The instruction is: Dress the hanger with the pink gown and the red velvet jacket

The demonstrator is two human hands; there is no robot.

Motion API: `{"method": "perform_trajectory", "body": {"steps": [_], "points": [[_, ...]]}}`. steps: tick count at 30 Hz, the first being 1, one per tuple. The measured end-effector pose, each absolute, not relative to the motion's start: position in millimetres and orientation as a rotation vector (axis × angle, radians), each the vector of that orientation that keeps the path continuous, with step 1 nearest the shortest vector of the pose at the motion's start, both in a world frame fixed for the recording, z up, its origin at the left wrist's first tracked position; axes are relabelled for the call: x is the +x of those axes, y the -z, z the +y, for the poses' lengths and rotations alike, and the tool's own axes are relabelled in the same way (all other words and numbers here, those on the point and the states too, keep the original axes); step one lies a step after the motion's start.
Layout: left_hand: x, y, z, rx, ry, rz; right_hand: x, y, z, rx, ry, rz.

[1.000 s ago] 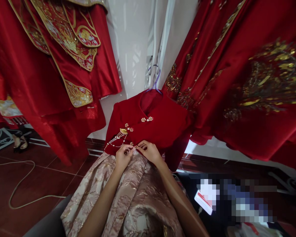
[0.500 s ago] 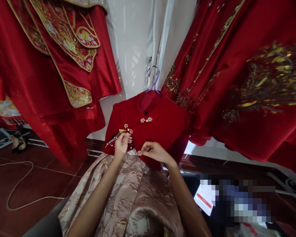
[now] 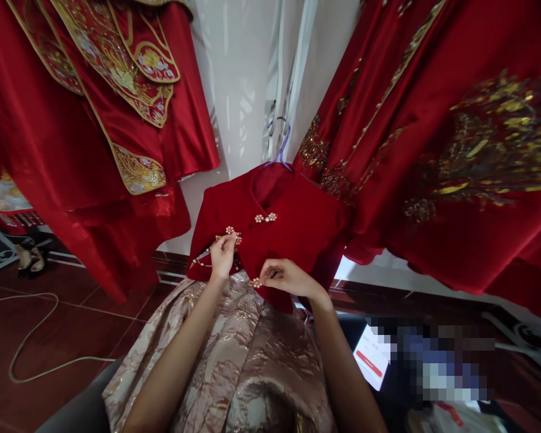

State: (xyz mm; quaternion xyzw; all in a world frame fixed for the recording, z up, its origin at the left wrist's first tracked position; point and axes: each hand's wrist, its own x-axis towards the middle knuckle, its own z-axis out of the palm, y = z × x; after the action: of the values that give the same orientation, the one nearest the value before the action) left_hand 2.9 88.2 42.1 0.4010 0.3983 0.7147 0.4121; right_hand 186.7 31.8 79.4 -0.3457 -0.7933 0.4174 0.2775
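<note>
R hand [image 3: 288, 278] has its grip pinched on a flower clasp [image 3: 255, 282] near the red top's [image 3: 297, 231] bottom edge, can't tell w/ L hand [image 3: 222, 255], & the bead string [image 3: 201, 260] might snag b/c L fingers are so close.

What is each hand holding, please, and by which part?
The right hand pinches the red velvet jacket by its lower gold flower clasp; left hand: cannot tell.

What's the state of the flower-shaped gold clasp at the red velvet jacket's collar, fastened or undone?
Fastened, it appears: the clasp has its two flowers meeting at a white bead.
</note>
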Motion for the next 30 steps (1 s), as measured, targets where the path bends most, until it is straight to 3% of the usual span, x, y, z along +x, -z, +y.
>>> {"method": "perform_trajectory", "body": {"steps": [4, 8, 15, 22, 30], "points": [[7.3, -43.1, 87.0, 1.079, -1.887, 1.146, 186.0, -80.2, 31.7, -0.950, -1.106, -2.126], [15.9, -60.4, 80.2, 1.255, -1.730, 1.076, 192.5, -83.0, 29.4, -0.954, -1.173, -2.145], [22.3, -124.0, 85.2, 2.152, -1.598, 0.997, 212.4, -91.3, 23.9, -0.994, -1.314, -2.155], [18.5, -148.3, 97.8, 2.864, -1.297, 1.002, 229.4, -91.3, 23.7, -1.087, -1.279, -2.160], [15.3, -155.2, 109.9, 2.949, -1.231, 0.999, 235.9, -90.4, 21.1, -1.228, -1.117, -2.077]]}}
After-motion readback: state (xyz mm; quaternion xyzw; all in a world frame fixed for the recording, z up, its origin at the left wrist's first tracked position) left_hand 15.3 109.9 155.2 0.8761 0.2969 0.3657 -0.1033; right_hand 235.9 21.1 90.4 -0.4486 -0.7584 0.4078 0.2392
